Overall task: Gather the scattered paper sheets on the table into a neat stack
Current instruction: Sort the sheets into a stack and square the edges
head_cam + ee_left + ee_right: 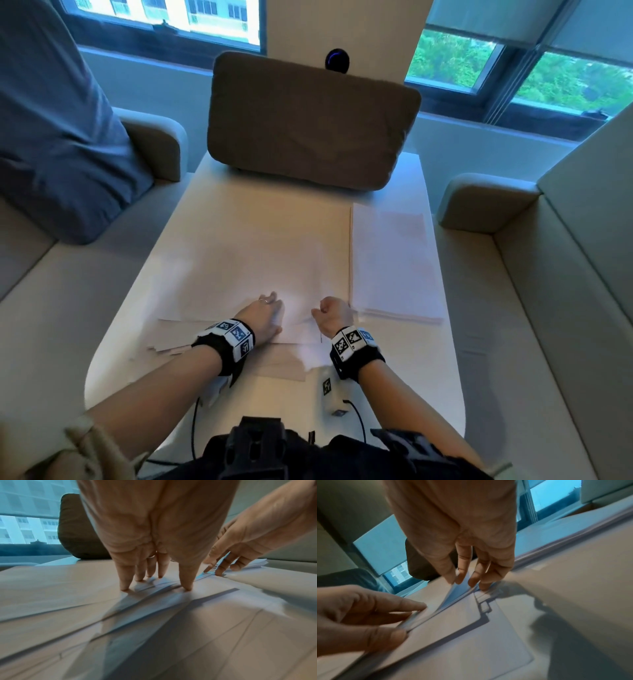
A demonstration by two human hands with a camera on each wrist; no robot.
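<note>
Table [219, 212] holds two hands [263, 317] on overlapping sheets [239, 267].

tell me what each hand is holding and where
The right hand pinches the lifted corner of one paper sheet. The left hand holds nothing; its straight fingers press down on the overlapping sheets.

paper sheets [260, 260] white | cushion [308, 126] brown | wristbands [352, 342] black-white checkered | pillow [58, 137] blue

sheets [246, 274]: white, overlapping, fanned askew | right stack [394, 263]: flat, seemingly squared
</note>
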